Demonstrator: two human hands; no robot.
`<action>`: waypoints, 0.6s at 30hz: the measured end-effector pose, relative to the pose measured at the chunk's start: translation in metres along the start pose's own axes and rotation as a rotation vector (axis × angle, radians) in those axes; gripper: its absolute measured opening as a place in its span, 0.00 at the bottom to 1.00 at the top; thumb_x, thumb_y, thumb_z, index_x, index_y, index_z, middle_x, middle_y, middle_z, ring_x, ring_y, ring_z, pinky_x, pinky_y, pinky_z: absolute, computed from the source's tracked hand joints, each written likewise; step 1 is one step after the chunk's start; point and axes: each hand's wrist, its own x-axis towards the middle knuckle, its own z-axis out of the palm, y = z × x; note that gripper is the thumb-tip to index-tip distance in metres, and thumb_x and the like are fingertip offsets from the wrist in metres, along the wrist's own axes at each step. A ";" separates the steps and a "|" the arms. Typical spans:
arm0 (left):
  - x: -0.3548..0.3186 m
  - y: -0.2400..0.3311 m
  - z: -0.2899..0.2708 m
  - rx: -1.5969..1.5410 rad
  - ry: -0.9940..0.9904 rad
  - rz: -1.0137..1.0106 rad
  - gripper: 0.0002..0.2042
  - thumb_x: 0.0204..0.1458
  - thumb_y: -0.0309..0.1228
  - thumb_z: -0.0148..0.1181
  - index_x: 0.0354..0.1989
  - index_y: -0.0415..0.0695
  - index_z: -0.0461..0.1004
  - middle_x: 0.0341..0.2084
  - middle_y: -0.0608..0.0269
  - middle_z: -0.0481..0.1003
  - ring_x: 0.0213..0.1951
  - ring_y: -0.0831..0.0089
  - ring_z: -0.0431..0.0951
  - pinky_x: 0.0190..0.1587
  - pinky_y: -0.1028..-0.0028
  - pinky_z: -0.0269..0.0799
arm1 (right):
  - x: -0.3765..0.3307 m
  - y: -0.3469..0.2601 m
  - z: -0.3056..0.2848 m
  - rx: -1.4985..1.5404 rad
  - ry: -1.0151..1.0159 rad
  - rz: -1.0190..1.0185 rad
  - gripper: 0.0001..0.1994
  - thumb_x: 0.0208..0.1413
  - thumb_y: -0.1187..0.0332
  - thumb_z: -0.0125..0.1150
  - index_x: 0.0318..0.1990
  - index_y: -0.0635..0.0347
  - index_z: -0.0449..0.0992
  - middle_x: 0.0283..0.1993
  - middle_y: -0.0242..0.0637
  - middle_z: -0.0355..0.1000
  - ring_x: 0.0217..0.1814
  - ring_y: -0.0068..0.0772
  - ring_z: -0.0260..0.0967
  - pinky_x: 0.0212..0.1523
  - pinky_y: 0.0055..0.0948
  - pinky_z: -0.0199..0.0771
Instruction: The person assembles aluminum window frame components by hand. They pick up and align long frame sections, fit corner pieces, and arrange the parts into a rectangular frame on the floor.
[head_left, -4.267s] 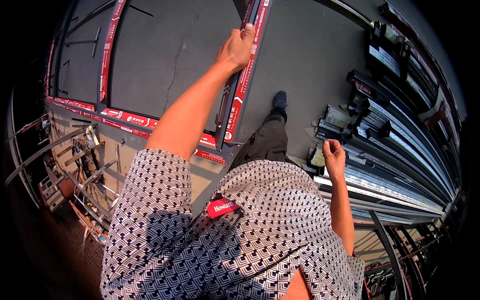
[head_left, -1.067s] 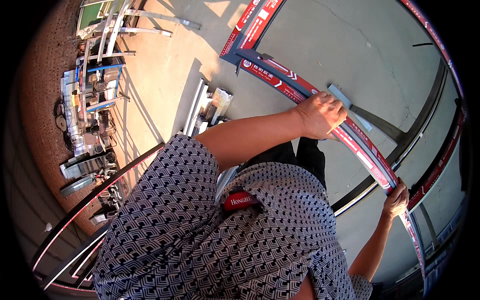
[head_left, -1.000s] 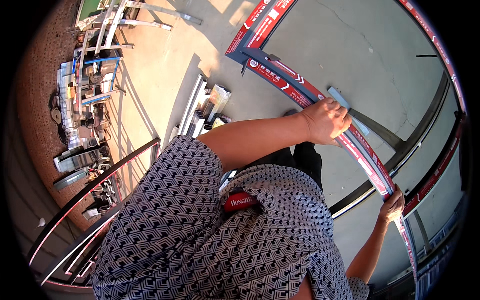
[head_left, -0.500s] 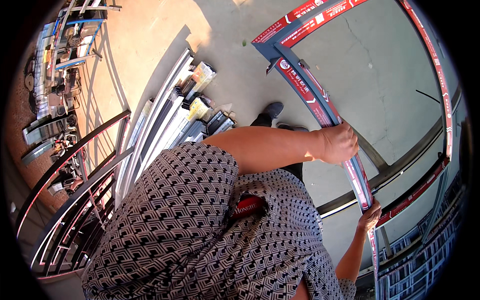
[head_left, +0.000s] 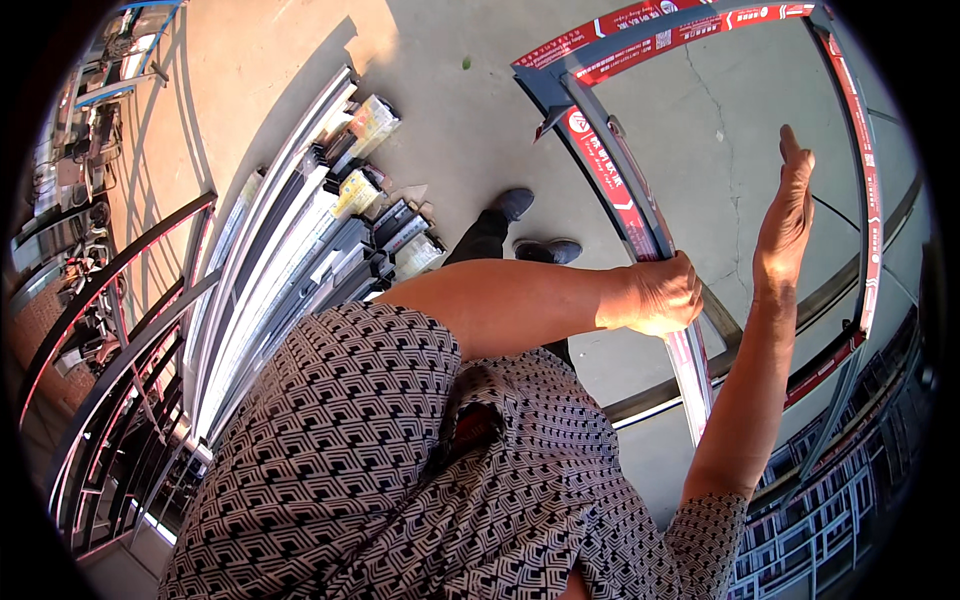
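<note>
A large rectangular window frame (head_left: 612,186) of dark grey metal profile, covered in red and white protective film, stands tilted on my right side. My left hand (head_left: 664,293) reaches across my body and is closed round the frame's near bar. My right hand (head_left: 785,235) is raised over the frame's opening, with fingers stretched out and nothing in them. It appears apart from the bars, nearest to the frame's far right side. A corner joint of the frame (head_left: 545,92) shows at the upper left, with a small metal part sticking out below it.
Long metal profiles (head_left: 290,260) with wrapped ends lie stacked to my left. Beyond them stand dark curved-looking frames (head_left: 110,290) and a cluttered rack (head_left: 75,185). Further bars and stacked frames (head_left: 810,530) lie at the lower right. My shoes (head_left: 548,250) are on the concrete floor.
My right hand has let go of the frame's near bar and swung up and forward over the opening. My left hand keeps its grip. The view has shifted slightly.
</note>
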 end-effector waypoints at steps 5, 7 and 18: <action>0.001 0.014 0.009 0.000 0.099 0.008 0.24 0.54 0.58 0.64 0.38 0.48 0.79 0.35 0.66 0.78 0.43 0.66 0.76 0.47 0.57 0.66 | -0.004 0.057 0.147 -0.537 -0.448 -0.330 0.24 0.78 0.47 0.40 0.58 0.58 0.72 0.63 0.58 0.71 0.66 0.56 0.69 0.72 0.47 0.64; -0.001 0.002 0.018 0.010 0.152 -0.027 0.23 0.57 0.57 0.63 0.45 0.49 0.80 0.45 0.67 0.79 0.53 0.64 0.73 0.57 0.53 0.64 | 0.001 0.000 0.144 0.041 -0.527 0.289 0.27 0.74 0.44 0.42 0.53 0.61 0.72 0.57 0.56 0.75 0.59 0.55 0.72 0.67 0.42 0.66; 0.000 0.017 0.015 -0.011 0.137 -0.057 0.28 0.56 0.53 0.61 0.62 0.52 0.80 0.67 0.66 0.74 0.75 0.57 0.60 0.79 0.41 0.49 | 0.000 -0.011 0.137 0.199 -0.651 0.517 0.37 0.73 0.32 0.41 0.55 0.59 0.82 0.40 0.30 0.79 0.40 0.22 0.73 0.44 0.28 0.74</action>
